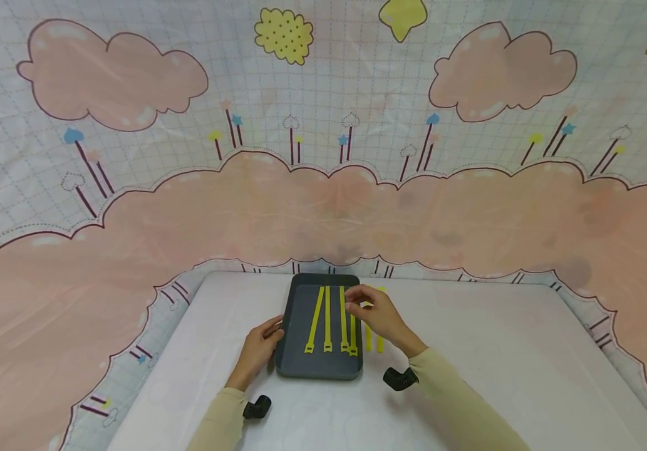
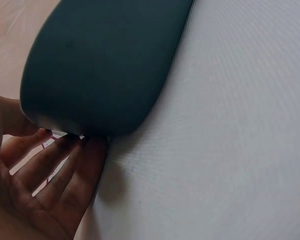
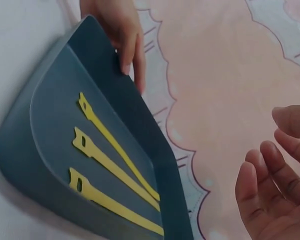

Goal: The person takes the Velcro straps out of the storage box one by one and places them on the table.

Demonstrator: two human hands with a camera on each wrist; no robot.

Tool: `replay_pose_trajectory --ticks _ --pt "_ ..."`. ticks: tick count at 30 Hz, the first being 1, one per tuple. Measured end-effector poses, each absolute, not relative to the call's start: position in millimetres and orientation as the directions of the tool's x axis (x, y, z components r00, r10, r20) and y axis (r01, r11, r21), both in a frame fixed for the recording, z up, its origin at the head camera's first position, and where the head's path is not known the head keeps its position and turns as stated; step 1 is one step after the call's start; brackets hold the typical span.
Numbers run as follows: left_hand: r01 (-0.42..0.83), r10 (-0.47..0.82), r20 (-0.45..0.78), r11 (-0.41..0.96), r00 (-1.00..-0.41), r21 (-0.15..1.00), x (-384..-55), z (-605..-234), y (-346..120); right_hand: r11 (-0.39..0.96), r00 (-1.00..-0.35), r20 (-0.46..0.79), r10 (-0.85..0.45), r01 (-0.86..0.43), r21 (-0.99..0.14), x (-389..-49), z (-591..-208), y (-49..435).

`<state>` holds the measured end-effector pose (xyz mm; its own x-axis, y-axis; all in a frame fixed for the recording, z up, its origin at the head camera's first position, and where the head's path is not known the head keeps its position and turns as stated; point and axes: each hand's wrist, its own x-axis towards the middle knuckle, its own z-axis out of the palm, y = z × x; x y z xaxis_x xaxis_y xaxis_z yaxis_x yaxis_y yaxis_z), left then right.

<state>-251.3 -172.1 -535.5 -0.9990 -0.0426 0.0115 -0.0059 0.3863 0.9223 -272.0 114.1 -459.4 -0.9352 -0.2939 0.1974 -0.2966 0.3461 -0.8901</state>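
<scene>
A dark blue-grey tray (image 1: 319, 369) lies on the white table. My left hand (image 1: 260, 347) holds its left side; in the left wrist view the thumb and fingertips are at the outer wall (image 2: 100, 90). Several yellow hook-and-loop cable ties, including one slanted tie (image 1: 315, 319), lie lengthwise in the tray, slotted heads toward me. Above the tray's right rim hovers my right hand (image 1: 378, 313), fingers bent loosely. The right wrist view shows nothing between that hand's fingers (image 3: 277, 175). One cable tie (image 1: 353, 338) shows along the right rim, its upper end overlapped by the right hand.
Right of the tray, two more yellow strips (image 1: 380, 343) lie on the table (image 1: 470, 351), partly behind my right hand. A cloud-patterned cloth (image 1: 323, 213) rises behind the table. A black wrist camera (image 1: 399, 379) sits at my right sleeve, another (image 1: 258, 408) at my left.
</scene>
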Motion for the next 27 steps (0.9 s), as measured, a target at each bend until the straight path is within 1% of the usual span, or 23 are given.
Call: replay_pose_trajectory --ticks 4,11,19,27 --pt "-0.007 -0.044 0.011 0.387 -0.999 0.922 -250 -535 -173 0.358 -0.927 0.207 -0.311 -0.316 -0.878 -272 -459 105" --pt "0.021 -0.035 0.040 0.433 -0.999 0.901 -249 -534 -175 0.353 -0.919 0.204 -0.338 -0.325 -0.877 -274 -459 92" --pt "-0.002 -0.039 0.017 0.425 -0.999 0.905 -249 -533 -175 0.384 -0.914 0.211 -0.346 -0.343 -0.857 -277 -462 79" --pt "-0.007 -0.040 0.010 0.419 -0.999 0.908 -252 -537 -174 0.396 -0.885 0.235 -0.402 -0.400 -0.826 -283 -469 70"
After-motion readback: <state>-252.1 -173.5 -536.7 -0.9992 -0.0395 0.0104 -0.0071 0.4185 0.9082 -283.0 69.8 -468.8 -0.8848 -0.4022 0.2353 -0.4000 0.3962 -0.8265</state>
